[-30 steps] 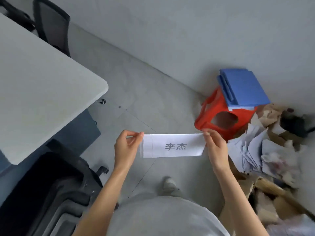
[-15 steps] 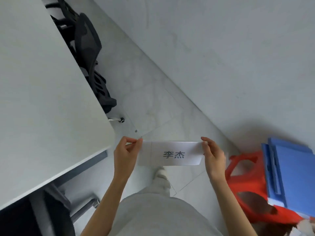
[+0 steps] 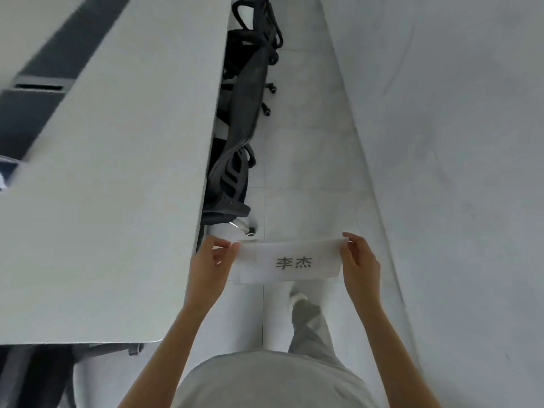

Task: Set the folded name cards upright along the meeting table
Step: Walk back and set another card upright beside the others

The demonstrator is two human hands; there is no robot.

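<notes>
A white folded name card (image 3: pixel 290 262) with two dark printed characters hangs in the air in front of me, above the floor. My left hand (image 3: pixel 213 259) pinches its left end and my right hand (image 3: pixel 357 259) pinches its right end. The long white meeting table (image 3: pixel 117 184) stretches away on the left, its right edge just left of my left hand. No other cards show on it.
Black office chairs (image 3: pixel 238 160) stand pushed in along the table's right edge. A narrow aisle of pale floor tiles (image 3: pixel 306 160) runs between chairs and the grey wall (image 3: pixel 456 142) on the right. My leg and shoe (image 3: pixel 303 304) are below the card.
The view has swung left from the red stool and the paper pile toward the aisle beside the table. Both hands keep the same pinch on the card.
</notes>
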